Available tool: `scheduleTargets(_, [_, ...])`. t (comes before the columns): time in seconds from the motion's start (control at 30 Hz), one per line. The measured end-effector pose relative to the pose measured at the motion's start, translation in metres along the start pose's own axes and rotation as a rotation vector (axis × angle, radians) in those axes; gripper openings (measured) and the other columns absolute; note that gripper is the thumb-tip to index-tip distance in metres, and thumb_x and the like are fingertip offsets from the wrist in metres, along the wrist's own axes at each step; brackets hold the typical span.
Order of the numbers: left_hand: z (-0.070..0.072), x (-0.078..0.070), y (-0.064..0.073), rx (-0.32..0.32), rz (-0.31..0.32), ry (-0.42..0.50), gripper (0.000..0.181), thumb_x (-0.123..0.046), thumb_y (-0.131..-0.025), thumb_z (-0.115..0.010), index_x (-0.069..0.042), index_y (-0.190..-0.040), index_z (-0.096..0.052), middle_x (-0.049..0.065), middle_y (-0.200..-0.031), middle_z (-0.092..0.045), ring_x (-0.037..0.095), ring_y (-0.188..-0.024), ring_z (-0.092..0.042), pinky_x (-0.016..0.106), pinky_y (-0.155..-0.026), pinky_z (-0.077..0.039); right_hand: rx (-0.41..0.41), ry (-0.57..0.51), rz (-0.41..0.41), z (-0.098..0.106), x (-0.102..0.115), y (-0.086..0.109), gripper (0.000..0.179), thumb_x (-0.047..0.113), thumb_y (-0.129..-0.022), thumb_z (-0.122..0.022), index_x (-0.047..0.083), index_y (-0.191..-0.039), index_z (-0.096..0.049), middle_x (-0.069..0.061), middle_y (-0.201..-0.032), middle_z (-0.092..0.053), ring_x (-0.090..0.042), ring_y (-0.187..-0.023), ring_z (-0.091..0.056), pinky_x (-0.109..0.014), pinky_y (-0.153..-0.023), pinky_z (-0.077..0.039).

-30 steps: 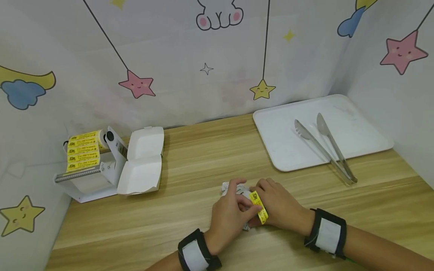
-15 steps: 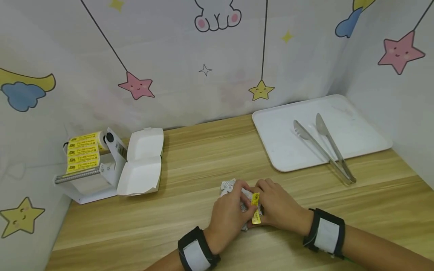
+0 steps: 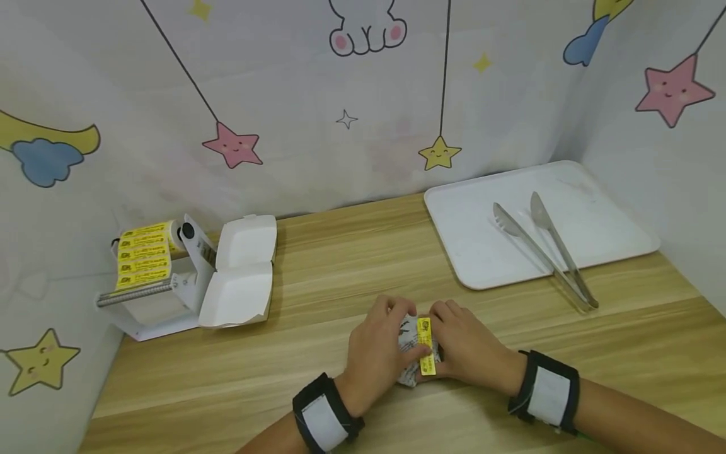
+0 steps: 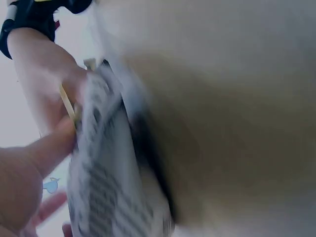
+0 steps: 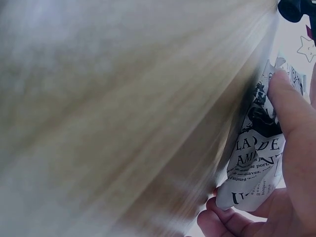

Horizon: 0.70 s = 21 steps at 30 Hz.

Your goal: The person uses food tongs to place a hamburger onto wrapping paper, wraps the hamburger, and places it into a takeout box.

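Note:
A small package wrapped in newsprint-patterned paper lies between both hands over the wooden table. A yellow printed sticker runs across its top. My left hand holds the package's left side, thumb laid on the sticker and fingers bent over the far edge. On the other side, my right hand grips the package. Black lettering shows on the wrapper in the right wrist view, with the right thumb along it. The left wrist view is blurred; there the sticker appears edge-on by the left thumb. What the paper encloses is hidden.
A label dispenser with a roll of yellow stickers stands at the left. Next to it is an opened white takeout box. Metal tongs lie on a white tray at the back right, handle overhanging its front edge.
The sticker, earlier tilted in the left hand's fingers, now lies straighter along the package. My left hand has shifted slightly left and its fingers now cover the package's far left end. The right hand stays put.

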<state>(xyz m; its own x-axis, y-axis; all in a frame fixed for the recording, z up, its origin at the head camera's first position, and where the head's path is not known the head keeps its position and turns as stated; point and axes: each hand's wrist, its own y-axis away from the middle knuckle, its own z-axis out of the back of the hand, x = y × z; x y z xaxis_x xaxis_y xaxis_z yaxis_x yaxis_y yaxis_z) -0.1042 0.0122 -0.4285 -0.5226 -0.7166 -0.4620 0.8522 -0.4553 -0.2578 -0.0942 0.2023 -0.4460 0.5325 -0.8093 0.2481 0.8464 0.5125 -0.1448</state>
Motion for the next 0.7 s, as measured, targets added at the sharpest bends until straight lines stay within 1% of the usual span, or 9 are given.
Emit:
scheduleTargets(0.03, [0.0, 0.002, 0.0, 0.009, -0.03, -0.005, 0.051, -0.039, -0.072, -0.092, -0.018, -0.112, -0.067, 0.002, -0.11, -0.058, 0.014, -0.09, -0.061, 0.022, -0.059, -0.051, 0.005, -0.001, 0.0, 0.0, 0.0, 0.0, 0.081, 0.066, -0.069, -0.084, 0.001, -0.114, -0.066, -0.003, -0.103, -0.054, -0.019, -0.093, -0.049, -0.038, -0.078, -0.048])
scheduleTargets(0.1, [0.003, 0.005, 0.0, 0.051, -0.077, -0.01, 0.044, -0.038, -0.076, -0.09, -0.02, -0.112, -0.072, 0.002, -0.113, -0.059, 0.015, -0.096, -0.059, 0.024, -0.065, -0.053, 0.01, -0.001, 0.002, 0.0, -0.002, 0.0, 0.086, 0.068, -0.07, -0.082, 0.0, -0.12, -0.067, -0.003, -0.103, -0.054, -0.018, -0.093, -0.049, -0.036, -0.077, -0.048])
scheduleTargets(0.17, [0.006, 0.006, 0.001, 0.096, -0.097, -0.02, 0.046, -0.036, -0.079, -0.087, -0.018, -0.118, -0.07, 0.003, -0.118, -0.059, 0.017, -0.104, -0.06, 0.028, -0.073, -0.056, 0.011, 0.0, 0.002, 0.001, -0.002, 0.001, 0.087, 0.068, -0.071, -0.081, -0.001, -0.121, -0.066, -0.002, -0.101, -0.053, -0.017, -0.091, -0.048, -0.035, -0.077, -0.047])
scheduleTargets(0.27, [0.009, 0.008, 0.001, 0.14, -0.112, -0.031, 0.052, -0.033, -0.083, -0.084, -0.015, -0.127, -0.062, 0.005, -0.123, -0.058, 0.018, -0.109, -0.059, 0.031, -0.081, -0.057, 0.006, 0.002, -0.001, 0.001, -0.003, 0.001, 0.084, 0.068, -0.069, -0.083, -0.001, -0.114, -0.065, -0.003, -0.101, -0.054, -0.018, -0.091, -0.048, -0.036, -0.077, -0.048])
scheduleTargets(0.33, [0.01, 0.009, 0.001, 0.142, -0.151, -0.05, 0.05, -0.032, -0.084, -0.084, -0.016, -0.125, -0.06, 0.005, -0.125, -0.058, 0.018, -0.11, -0.06, 0.033, -0.082, -0.058, 0.003, -0.004, -0.002, 0.001, -0.002, 0.001, 0.082, 0.068, -0.068, -0.083, 0.0, -0.109, -0.065, -0.003, -0.101, -0.053, -0.018, -0.09, -0.047, -0.036, -0.077, -0.048])
scheduleTargets(0.4, [0.01, 0.011, 0.001, 0.137, -0.214, -0.074, 0.044, -0.032, -0.085, -0.083, -0.017, -0.122, -0.063, 0.006, -0.128, -0.058, 0.018, -0.112, -0.061, 0.032, -0.084, -0.058, 0.004, -0.01, 0.004, 0.001, -0.002, 0.001, 0.082, 0.068, -0.068, -0.083, 0.0, -0.111, -0.065, -0.004, -0.103, -0.054, -0.018, -0.092, -0.048, -0.037, -0.079, -0.049])
scheduleTargets(0.53, [0.01, 0.016, 0.003, 0.14, -0.344, -0.189, 0.038, -0.035, -0.09, -0.078, -0.017, -0.122, -0.07, 0.006, -0.137, -0.058, 0.018, -0.117, -0.06, 0.03, -0.092, -0.055, 0.005, -0.009, 0.018, 0.0, -0.002, 0.001, 0.09, 0.07, -0.07, -0.081, -0.003, -0.121, -0.066, -0.004, -0.105, -0.055, -0.019, -0.095, -0.05, -0.038, -0.08, -0.05])
scheduleTargets(0.6, [0.01, 0.017, 0.003, 0.149, -0.392, -0.263, 0.04, -0.038, -0.093, -0.074, -0.015, -0.125, -0.071, 0.003, -0.138, -0.06, 0.015, -0.114, -0.06, 0.026, -0.092, -0.053, 0.007, -0.017, 0.02, 0.0, -0.003, 0.001, 0.096, 0.072, -0.071, -0.079, -0.004, -0.127, -0.064, -0.004, -0.106, -0.055, -0.019, -0.096, -0.05, -0.037, -0.081, -0.05])
scheduleTargets(0.7, [0.009, 0.017, 0.002, 0.158, -0.449, -0.362, 0.041, -0.042, -0.096, -0.069, -0.016, -0.127, -0.071, -0.003, -0.133, -0.064, 0.012, -0.106, -0.059, 0.022, -0.088, -0.052, 0.019, -0.04, 0.017, 0.001, -0.005, 0.002, 0.105, 0.078, -0.071, -0.073, -0.006, -0.133, -0.061, -0.004, -0.108, -0.056, -0.019, -0.097, -0.05, -0.037, -0.081, -0.049])
